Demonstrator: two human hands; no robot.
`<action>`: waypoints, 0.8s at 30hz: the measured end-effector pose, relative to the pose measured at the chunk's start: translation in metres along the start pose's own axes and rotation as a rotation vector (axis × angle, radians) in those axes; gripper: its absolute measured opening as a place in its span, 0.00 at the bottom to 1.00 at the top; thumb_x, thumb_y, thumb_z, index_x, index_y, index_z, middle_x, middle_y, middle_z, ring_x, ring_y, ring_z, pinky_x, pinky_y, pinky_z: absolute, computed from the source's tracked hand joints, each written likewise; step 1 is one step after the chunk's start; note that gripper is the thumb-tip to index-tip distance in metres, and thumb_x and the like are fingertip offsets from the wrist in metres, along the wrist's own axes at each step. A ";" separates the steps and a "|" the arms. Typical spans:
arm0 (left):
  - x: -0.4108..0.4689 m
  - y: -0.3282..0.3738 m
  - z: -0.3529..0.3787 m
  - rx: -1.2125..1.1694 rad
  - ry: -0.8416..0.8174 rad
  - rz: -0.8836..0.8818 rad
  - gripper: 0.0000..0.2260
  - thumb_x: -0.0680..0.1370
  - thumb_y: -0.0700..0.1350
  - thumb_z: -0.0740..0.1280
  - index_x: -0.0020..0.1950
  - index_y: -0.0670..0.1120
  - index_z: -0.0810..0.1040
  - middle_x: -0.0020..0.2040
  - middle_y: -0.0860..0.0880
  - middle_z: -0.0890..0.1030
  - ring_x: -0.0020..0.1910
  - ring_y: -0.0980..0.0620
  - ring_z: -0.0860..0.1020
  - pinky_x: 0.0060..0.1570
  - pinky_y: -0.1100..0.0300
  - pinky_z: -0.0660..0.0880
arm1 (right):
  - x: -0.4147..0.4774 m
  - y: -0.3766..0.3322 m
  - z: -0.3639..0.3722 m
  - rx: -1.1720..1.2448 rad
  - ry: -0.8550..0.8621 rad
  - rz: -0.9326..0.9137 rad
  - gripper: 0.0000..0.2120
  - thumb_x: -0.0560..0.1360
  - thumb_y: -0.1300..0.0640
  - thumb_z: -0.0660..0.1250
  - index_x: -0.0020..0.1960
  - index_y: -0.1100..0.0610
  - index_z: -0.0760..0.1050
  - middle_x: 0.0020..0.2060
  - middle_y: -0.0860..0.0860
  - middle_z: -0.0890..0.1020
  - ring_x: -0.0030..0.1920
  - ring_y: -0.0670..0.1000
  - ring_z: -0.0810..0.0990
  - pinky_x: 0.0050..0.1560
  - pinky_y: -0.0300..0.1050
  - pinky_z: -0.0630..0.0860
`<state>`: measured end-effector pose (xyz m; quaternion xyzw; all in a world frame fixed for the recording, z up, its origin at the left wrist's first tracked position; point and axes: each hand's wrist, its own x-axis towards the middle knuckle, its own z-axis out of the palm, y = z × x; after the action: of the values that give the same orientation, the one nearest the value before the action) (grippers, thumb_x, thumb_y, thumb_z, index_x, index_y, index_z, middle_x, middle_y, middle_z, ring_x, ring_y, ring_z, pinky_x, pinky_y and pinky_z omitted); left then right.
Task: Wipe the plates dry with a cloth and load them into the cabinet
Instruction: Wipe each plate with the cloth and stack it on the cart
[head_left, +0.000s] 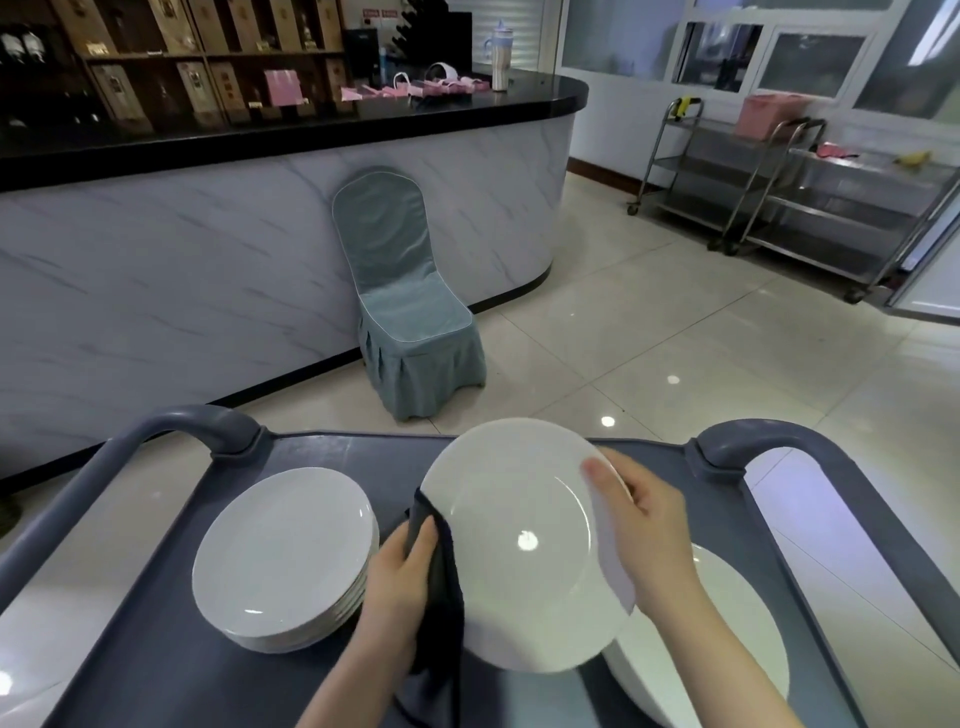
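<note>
The round white ceramic plate (519, 545) hangs tilted above the grey cart surface (322, 452). The right hand (644, 525) pinches its rim, and the left hand (400, 577) grips a dark blue cloth (441, 587) at the opposite rim. A damp rim could slip and strike the stacked white plates (727, 623) below.

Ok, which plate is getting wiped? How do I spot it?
Find the grey cart at the bottom. A left stack and a right stack of plates rest on it. This plate alone is lifted and tilted, right hand gripping its rim, left hand holding a dark cloth against its edge.
</note>
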<state>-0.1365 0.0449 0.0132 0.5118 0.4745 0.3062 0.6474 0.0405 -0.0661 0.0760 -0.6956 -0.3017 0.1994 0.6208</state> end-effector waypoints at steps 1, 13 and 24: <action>-0.002 -0.002 0.003 -0.047 0.020 -0.060 0.10 0.82 0.48 0.64 0.48 0.46 0.82 0.42 0.49 0.86 0.41 0.52 0.85 0.35 0.63 0.78 | -0.002 0.001 0.003 0.004 0.020 0.013 0.10 0.80 0.58 0.66 0.50 0.46 0.85 0.47 0.40 0.86 0.51 0.42 0.83 0.52 0.39 0.76; 0.042 0.049 -0.010 0.509 -0.287 0.376 0.10 0.79 0.46 0.67 0.38 0.55 0.78 0.35 0.59 0.82 0.34 0.65 0.75 0.36 0.72 0.71 | 0.011 -0.010 0.005 -0.283 -0.279 -0.201 0.08 0.80 0.57 0.67 0.47 0.47 0.83 0.42 0.36 0.84 0.42 0.33 0.79 0.45 0.27 0.70; 0.011 0.002 0.039 -0.398 0.353 -0.183 0.10 0.81 0.49 0.66 0.48 0.44 0.80 0.46 0.46 0.83 0.46 0.47 0.80 0.49 0.53 0.77 | -0.029 0.023 0.051 0.157 0.394 0.128 0.06 0.83 0.51 0.60 0.52 0.40 0.74 0.44 0.35 0.81 0.46 0.37 0.79 0.43 0.30 0.72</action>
<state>-0.0958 0.0409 0.0131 0.2685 0.5546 0.4181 0.6675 -0.0102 -0.0483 0.0429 -0.6883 -0.1131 0.1215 0.7062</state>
